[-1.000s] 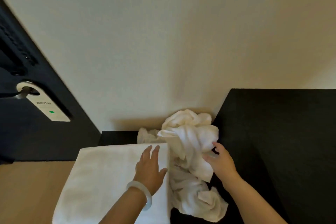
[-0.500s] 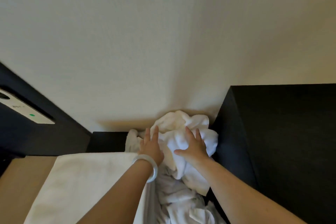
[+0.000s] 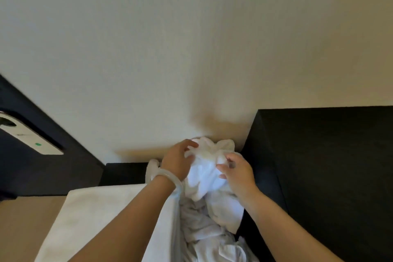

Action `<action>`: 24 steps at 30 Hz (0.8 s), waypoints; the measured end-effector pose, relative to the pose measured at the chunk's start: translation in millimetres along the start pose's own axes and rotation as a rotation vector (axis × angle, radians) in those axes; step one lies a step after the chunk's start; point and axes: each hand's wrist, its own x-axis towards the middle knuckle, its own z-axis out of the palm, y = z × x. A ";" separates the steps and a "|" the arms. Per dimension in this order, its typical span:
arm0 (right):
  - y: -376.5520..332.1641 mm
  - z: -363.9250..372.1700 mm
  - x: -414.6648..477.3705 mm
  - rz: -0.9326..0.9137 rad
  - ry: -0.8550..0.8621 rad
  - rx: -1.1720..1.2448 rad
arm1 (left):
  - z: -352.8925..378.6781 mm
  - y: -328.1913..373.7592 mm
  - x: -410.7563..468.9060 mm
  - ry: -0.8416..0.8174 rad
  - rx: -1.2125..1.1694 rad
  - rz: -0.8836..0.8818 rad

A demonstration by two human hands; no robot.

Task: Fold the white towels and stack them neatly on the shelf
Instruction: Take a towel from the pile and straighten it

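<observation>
White pile next: grips the crumpled towel (image 3: 209, 169) with both hands. Curls the left hand (image 3: 178, 161) round the top of the bundle, with a pale bangle (image 3: 170, 178) at the wrist. Pinches a fold on the other side with the right hand (image 3: 239, 173), thumb and fingers bent into the cloth.

Has left the folded towel (image 3: 102, 217), where the left palm lay flat a second ago, and brought both hands up onto the heap. Reads as one fold finished and the next begun; probably calls for lifting and shaking out before any folding. Leaves the folded towel flat at lower left, just beside the heap, not yet stacked.

Keeps the heap on a low black surface (image 3: 125, 173), possibly the shelf, between the pale wall (image 3: 191, 49) behind and a taller black cabinet (image 3: 319, 166) on the right. Trails more loose white cloth (image 3: 208, 240) toward the bottom edge. Shows a dark door (image 3: 32, 172) at left with a white door hanger (image 3: 29, 137) bearing a green dot, and light wood (image 3: 23, 223) below.
</observation>
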 end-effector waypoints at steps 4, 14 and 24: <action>-63.7 -67.3 -32.5 -0.053 0.072 0.166 | -49.8 71.8 -9.3 0.070 -0.079 0.236; -174.8 -271.8 -108.0 -0.296 0.224 0.322 | -80.2 259.4 -53.6 0.236 -0.094 0.644; -70.7 -473.4 -61.1 -0.129 0.299 -0.063 | 96.2 339.6 -61.1 0.181 0.034 0.535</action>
